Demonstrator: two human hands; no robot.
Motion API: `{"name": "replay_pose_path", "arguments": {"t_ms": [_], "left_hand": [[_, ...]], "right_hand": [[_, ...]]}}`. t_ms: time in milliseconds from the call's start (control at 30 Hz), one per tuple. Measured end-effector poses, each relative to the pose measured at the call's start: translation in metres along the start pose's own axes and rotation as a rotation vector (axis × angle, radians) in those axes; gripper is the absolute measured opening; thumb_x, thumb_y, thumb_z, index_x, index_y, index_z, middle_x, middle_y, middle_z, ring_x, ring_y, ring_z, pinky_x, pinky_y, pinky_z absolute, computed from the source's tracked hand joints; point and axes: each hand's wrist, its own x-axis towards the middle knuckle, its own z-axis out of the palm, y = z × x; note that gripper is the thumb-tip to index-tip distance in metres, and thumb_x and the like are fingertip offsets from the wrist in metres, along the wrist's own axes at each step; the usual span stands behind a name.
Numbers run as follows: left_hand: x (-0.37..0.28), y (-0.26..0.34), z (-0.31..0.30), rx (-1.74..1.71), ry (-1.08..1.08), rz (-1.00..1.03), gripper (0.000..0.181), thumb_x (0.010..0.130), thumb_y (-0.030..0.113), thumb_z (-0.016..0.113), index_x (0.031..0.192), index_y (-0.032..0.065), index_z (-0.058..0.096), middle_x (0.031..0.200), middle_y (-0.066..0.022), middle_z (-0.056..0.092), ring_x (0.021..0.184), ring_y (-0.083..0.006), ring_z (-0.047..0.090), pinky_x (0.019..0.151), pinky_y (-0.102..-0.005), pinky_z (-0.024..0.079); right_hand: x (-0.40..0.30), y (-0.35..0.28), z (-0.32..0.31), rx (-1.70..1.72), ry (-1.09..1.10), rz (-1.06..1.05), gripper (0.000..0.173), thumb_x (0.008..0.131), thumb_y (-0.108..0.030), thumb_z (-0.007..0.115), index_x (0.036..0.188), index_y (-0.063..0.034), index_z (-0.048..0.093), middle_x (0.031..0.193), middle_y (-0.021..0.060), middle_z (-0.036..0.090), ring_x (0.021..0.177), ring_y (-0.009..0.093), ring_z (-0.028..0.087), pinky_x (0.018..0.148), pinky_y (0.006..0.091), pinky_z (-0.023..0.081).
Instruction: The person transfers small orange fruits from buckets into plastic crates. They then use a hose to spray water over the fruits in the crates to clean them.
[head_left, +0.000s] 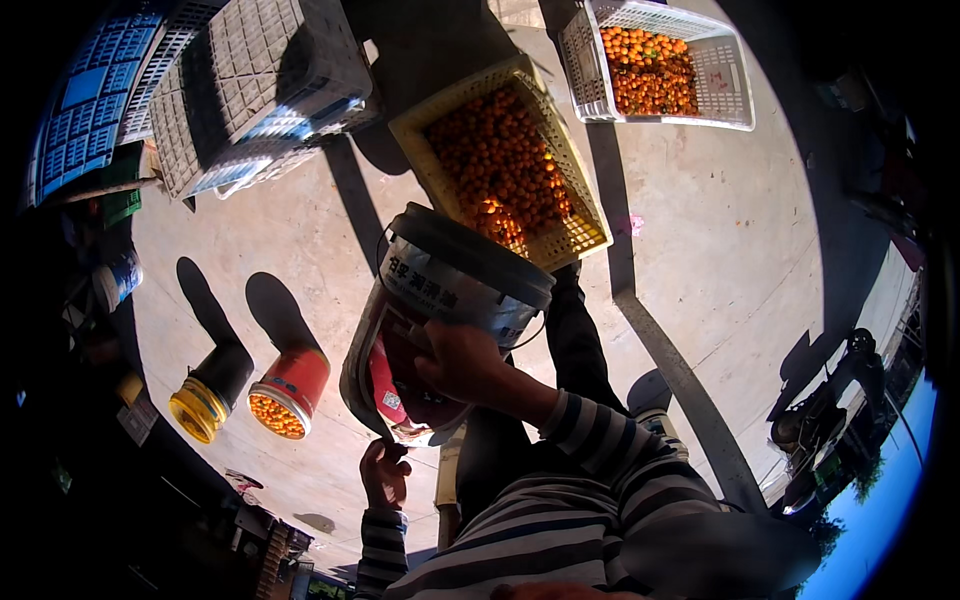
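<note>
A large plastic bucket (420, 315) with a red and silver printed label and a dark rim is tipped before me. Its rim leans over the near end of a yellow plastic crate (592, 240), which holds many small orange fruits (495, 157). I cannot see into the bucket from here. My right hand (461, 371) rests against its side and steadies it, the thumb on the label. Down at the base, the curled fingers of my left hand (385, 474) grip the bottom edge. A thin wire handle (536, 334) hangs beside the rim.
A white crate (724, 75) of orange fruits stands at the upper right. Stacked crates (232, 75) rise at the upper left. On the concrete floor (705, 195) to the left are a red bucket (300, 382) of fruits and a black and yellow bucket (217, 390). A motorcycle (825, 420) stands far right.
</note>
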Motion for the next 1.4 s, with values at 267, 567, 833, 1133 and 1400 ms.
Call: {"name": "replay_pose_path", "arguments": {"t_ms": [267, 567, 833, 1133, 1400], "left_hand": [[0.002, 0.003, 0.001, -0.03, 0.024, -0.013, 0.023, 0.095, 0.034, 0.062, 0.101, 0.012, 0.061, 0.084, 0.0015, 0.064, 0.085, -0.0133, 0.065, 0.056, -0.0273, 0.042], [0.045, -0.023, -0.035, 0.026, 0.043, -0.052, 0.029, 0.099, 0.043, 0.052, 0.101, 0.0162, 0.062, 0.093, 0.0012, 0.069, 0.09, -0.0141, 0.065, 0.06, -0.0316, 0.042], [0.146, -0.088, -0.08, -0.053, -0.041, 0.114, 0.049, 0.102, 0.051, 0.045, 0.118, 0.0081, 0.063, 0.106, -0.0062, 0.068, 0.096, -0.0208, 0.061, 0.078, -0.037, 0.045], [0.262, -0.036, -0.044, -0.269, 0.114, 0.183, 0.066, 0.096, 0.063, 0.051, 0.13, 0.0064, 0.054, 0.121, -0.0102, 0.062, 0.107, -0.0226, 0.06, 0.073, -0.0382, 0.046], [0.287, 0.029, -0.027, -0.489, 0.049, 0.208, 0.065, 0.098, 0.063, 0.046, 0.133, 0.0089, 0.053, 0.124, -0.0081, 0.061, 0.105, -0.022, 0.061, 0.077, -0.037, 0.049]], "right_hand": [[-0.002, 0.005, -0.002, 0.039, 0.007, -0.031, 0.039, 0.086, -0.033, 0.068, 0.105, 0.0009, 0.059, 0.083, 0.0257, 0.069, 0.081, 0.046, 0.068, 0.073, 0.0525, 0.055], [-0.024, -0.02, -0.002, 0.041, -0.079, -0.059, 0.034, 0.086, -0.026, 0.07, 0.108, -0.0015, 0.06, 0.092, 0.0211, 0.069, 0.086, 0.04, 0.07, 0.073, 0.0473, 0.055], [-0.042, -0.057, 0.029, 0.046, -0.351, -0.167, 0.033, 0.089, -0.022, 0.07, 0.114, -0.0019, 0.062, 0.098, 0.015, 0.071, 0.082, 0.033, 0.071, 0.07, 0.0387, 0.057], [0.094, -0.085, 0.062, 0.024, -0.14, -0.342, 0.029, 0.086, -0.02, 0.072, 0.102, 0.0015, 0.061, 0.082, 0.0201, 0.069, 0.072, 0.037, 0.07, 0.067, 0.0412, 0.055], [0.189, -0.057, 0.206, -0.031, -0.15, -0.43, 0.024, 0.083, -0.017, 0.069, 0.097, 0.0013, 0.063, 0.085, 0.0201, 0.069, 0.079, 0.036, 0.069, 0.071, 0.0421, 0.054]]}}
